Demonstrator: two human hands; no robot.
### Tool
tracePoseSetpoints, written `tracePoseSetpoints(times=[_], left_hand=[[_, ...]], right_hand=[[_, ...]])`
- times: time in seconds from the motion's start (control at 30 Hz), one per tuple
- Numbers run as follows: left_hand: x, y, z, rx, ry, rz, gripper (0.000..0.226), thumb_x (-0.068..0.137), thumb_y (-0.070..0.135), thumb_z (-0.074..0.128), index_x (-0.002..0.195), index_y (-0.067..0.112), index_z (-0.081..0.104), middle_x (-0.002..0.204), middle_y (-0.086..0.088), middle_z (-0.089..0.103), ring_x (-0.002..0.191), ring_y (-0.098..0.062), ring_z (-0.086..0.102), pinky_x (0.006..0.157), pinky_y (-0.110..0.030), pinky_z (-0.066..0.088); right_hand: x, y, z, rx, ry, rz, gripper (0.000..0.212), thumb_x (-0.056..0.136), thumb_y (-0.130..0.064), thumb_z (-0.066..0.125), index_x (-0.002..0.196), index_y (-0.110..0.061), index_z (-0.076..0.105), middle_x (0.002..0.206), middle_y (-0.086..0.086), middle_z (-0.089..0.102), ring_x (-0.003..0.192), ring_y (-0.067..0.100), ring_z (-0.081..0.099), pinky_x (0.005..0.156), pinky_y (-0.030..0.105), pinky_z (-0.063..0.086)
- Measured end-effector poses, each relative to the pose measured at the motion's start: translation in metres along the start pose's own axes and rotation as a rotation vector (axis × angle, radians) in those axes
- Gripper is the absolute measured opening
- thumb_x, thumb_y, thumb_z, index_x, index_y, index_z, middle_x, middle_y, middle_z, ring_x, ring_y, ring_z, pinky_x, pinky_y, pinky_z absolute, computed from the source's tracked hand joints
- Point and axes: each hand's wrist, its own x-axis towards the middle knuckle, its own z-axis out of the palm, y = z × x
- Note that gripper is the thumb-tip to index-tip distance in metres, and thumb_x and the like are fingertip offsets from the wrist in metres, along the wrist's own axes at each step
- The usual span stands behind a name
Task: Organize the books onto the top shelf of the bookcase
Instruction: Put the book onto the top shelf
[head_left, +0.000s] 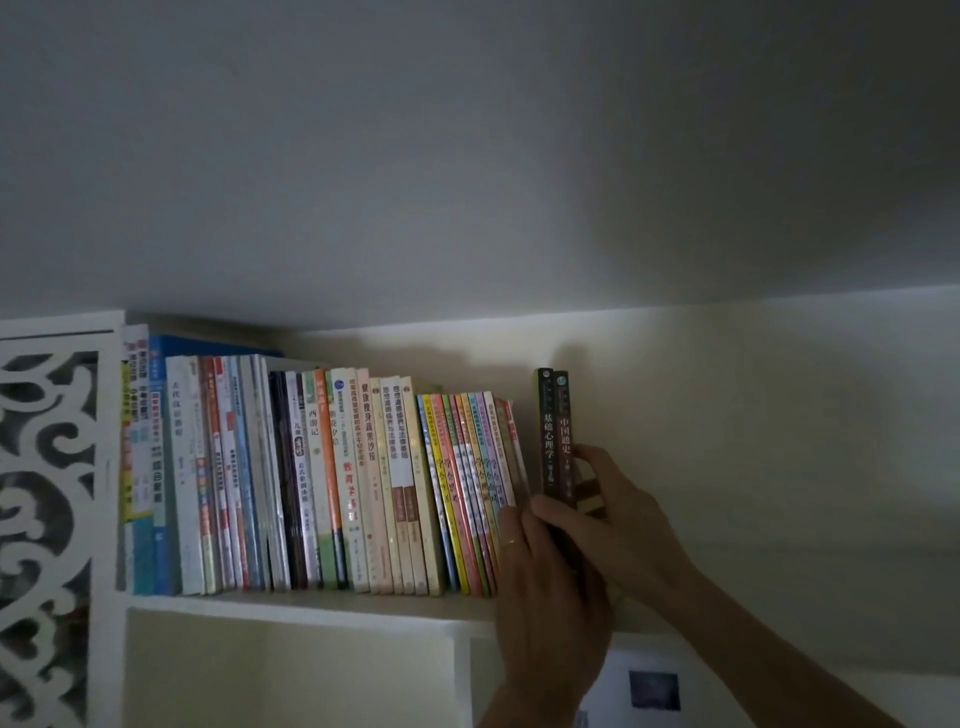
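Observation:
Two dark books (556, 431) stand upright on the top shelf (311, 603), a small gap to the right of a long row of books (322, 478). My right hand (618, 525) grips the two dark books, thumb on the near side of the spines and fingers behind the right cover. My left hand (545, 582) rises from below with its fingers lying flat against the last thin colourful books (467, 488) at the row's right end, which lean to the left. A ring shows on one left finger.
A white carved side panel (52, 519) closes the bookcase at the left. Below the shelf are white compartments with a vertical divider (462, 675). A pale wall lies behind and to the right. A light sheet with a dark picture (654, 691) shows at lower right.

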Motion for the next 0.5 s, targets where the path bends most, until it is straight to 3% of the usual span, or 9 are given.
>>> tracePoseSetpoints(times=[0.1,0.17,0.23,0.33,0.4,0.5], left_hand=[[-0.004,-0.003,0.002,0.110,0.014,0.107,0.045,0.108,0.022,0.029,0.139,-0.008,0.041,0.124,-0.031,0.063,0.123,-0.046,0.057,0.099,-0.045,0.054],[0.000,-0.001,-0.005,0.094,0.045,0.106,0.050,0.110,0.029,0.018,0.136,-0.007,0.041,0.120,-0.032,0.064,0.113,-0.045,0.065,0.089,-0.044,0.061],[0.002,0.004,-0.012,0.052,0.106,0.109,0.044,0.109,0.027,0.024,0.133,-0.005,0.043,0.117,-0.030,0.062,0.098,-0.044,0.072,0.074,-0.044,0.064],[0.001,0.007,-0.007,0.080,0.072,0.173,0.044,0.098,0.018,0.044,0.135,-0.006,0.042,0.123,-0.026,0.056,0.106,-0.045,0.067,0.081,-0.045,0.063],[0.003,0.003,-0.008,0.085,-0.021,0.105,0.052,0.094,0.027,0.050,0.137,-0.001,0.047,0.126,-0.021,0.062,0.111,-0.035,0.067,0.084,-0.035,0.062],[0.008,0.006,-0.017,0.037,-0.154,-0.073,0.053,0.089,0.047,0.061,0.129,0.013,0.060,0.108,0.002,0.071,0.077,-0.004,0.067,0.062,-0.009,0.043]], right_hand=[[0.000,0.000,0.002,-0.115,0.108,-0.190,0.054,0.088,-0.049,0.069,0.136,-0.041,0.048,0.117,-0.021,0.065,0.097,0.000,0.065,0.092,0.032,0.057],[-0.003,0.003,0.005,-0.155,0.170,-0.288,0.060,0.085,-0.053,0.068,0.139,-0.040,0.045,0.120,-0.024,0.063,0.096,-0.002,0.064,0.087,0.024,0.057],[-0.009,0.007,0.006,-0.116,0.196,-0.337,0.063,0.081,-0.053,0.071,0.137,-0.045,0.042,0.118,-0.030,0.062,0.095,-0.004,0.066,0.081,0.018,0.056],[-0.011,0.013,0.007,-0.028,0.220,-0.337,0.062,0.079,-0.051,0.072,0.132,-0.052,0.040,0.114,-0.037,0.061,0.095,-0.005,0.067,0.077,0.022,0.059],[-0.008,0.020,0.009,0.042,0.200,-0.287,0.061,0.081,-0.047,0.073,0.133,-0.050,0.041,0.116,-0.033,0.062,0.096,-0.002,0.068,0.080,0.031,0.061],[-0.007,0.033,0.015,0.143,0.101,-0.177,0.052,0.089,-0.041,0.069,0.132,-0.051,0.041,0.114,-0.029,0.065,0.095,-0.003,0.068,0.084,0.033,0.059]])
